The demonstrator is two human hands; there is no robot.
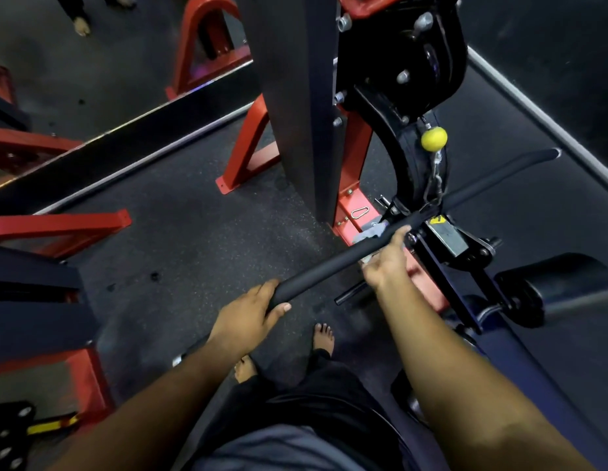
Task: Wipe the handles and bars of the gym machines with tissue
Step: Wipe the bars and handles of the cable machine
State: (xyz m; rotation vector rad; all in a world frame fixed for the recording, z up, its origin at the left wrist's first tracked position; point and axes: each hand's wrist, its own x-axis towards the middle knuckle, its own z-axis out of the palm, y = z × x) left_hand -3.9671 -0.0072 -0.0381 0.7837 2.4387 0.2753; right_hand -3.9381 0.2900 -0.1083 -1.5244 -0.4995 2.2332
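Bar [329,260] gripped at its end by left hand [251,311]; right hand [385,263] presses tissue [370,234] mid-bar.

Floor [200,239]: dark speckled rubber matting. Standing on it: my two bare feet [324,336]; red steel machine legs [248,147], one bolted foot plate; a dark upright column [295,107]; a red base plate [355,215] carrying a loose metal clip [359,212].

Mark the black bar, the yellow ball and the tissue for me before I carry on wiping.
black bar [333,258]: head view, on the foam sleeve between the two hands.
yellow ball [434,139]: head view, middle of the ball on the cable.
tissue [372,236]: head view, pale wad at the right hand's fingers.
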